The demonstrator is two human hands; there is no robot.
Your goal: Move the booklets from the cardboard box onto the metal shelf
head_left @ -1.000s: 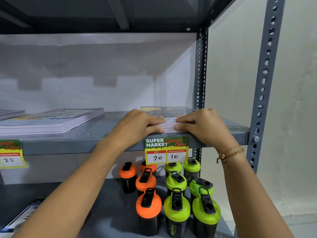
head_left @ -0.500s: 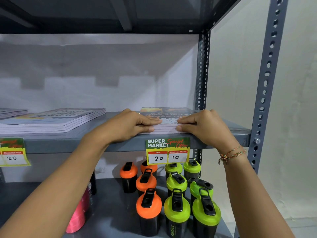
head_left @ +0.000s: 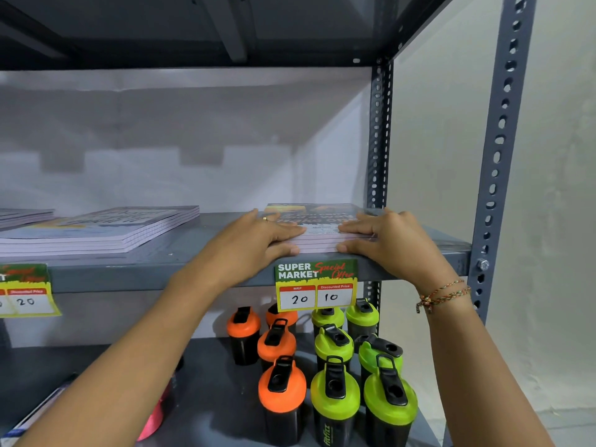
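A small stack of booklets (head_left: 317, 221) with a dark orange cover lies at the right end of the grey metal shelf (head_left: 180, 256), flush with its front edge. My left hand (head_left: 258, 240) grips the stack's front left corner, fingers on top and thumb against the page edges. My right hand (head_left: 387, 243) holds the front right corner the same way. A thicker stack of booklets (head_left: 106, 229) rests further left on the same shelf, and the edge of a third stack (head_left: 22, 216) shows at the far left. The cardboard box is out of view.
A green and yellow price tag (head_left: 317, 283) hangs on the shelf edge under my hands, another tag (head_left: 25, 290) at the left. Orange-lidded bottles (head_left: 280, 385) and green-lidded bottles (head_left: 335, 391) crowd the lower shelf. Perforated uprights (head_left: 498, 150) stand at the right.
Both hands stay on the front corners of the right stack. My left hand has shifted slightly along the edge; the view has drifted a little.
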